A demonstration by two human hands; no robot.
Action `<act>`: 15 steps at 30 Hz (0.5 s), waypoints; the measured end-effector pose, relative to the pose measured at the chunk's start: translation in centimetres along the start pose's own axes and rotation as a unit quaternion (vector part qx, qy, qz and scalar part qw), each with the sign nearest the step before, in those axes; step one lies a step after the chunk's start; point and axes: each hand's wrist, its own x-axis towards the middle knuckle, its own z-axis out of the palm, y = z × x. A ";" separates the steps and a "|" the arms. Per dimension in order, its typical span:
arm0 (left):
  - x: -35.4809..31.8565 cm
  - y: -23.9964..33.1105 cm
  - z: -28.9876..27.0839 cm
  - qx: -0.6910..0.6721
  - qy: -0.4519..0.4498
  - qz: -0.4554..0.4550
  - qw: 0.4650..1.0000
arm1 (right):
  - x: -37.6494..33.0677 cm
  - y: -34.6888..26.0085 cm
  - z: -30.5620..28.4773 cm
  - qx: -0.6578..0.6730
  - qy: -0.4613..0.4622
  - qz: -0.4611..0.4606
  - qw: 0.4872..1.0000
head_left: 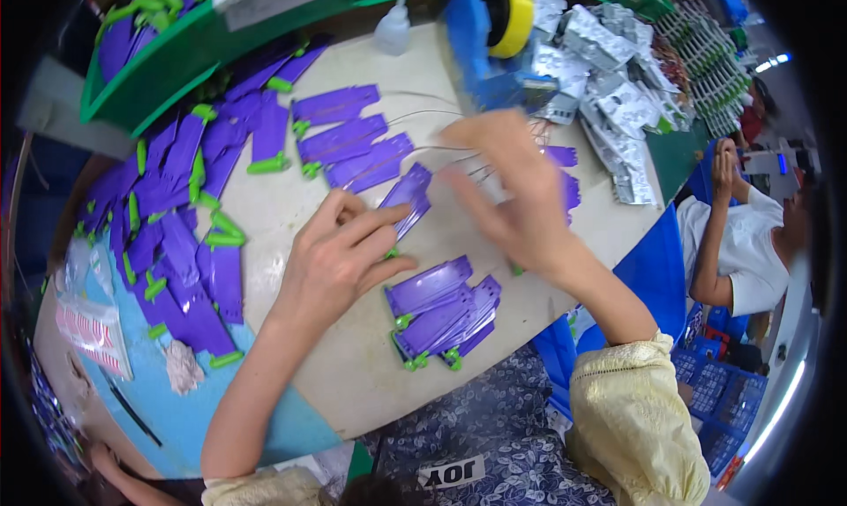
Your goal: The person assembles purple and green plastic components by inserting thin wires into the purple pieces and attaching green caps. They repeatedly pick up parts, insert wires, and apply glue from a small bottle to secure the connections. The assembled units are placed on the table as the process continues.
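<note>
My left hand (340,254) is closed on a flat purple plastic piece (413,193), held slantwise above the table between thumb and fingers. Just right of it is my right hand (520,193), smeared by motion, so whether its fingers hold anything is unclear. Thin wires (423,112) run close to its fingertips. Beyond my left hand, several purple pieces with green ends (340,109) lie in a row, with wires across them. A small stack of similar purple pieces (437,316) lies nearest my body.
A large heap of purple pieces (181,241) covers the left side, beside a green bin (150,82). At the back are a white bottle (393,31), a blue tape dispenser (481,56) with yellow-rimmed roll, and silver packets (609,74). Another person (741,232) sits at right.
</note>
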 end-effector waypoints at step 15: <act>-0.1 0.1 0.0 -0.014 0.000 -0.063 0.998 | 3.5 4.7 -5.9 0.101 -0.126 0.406 0.899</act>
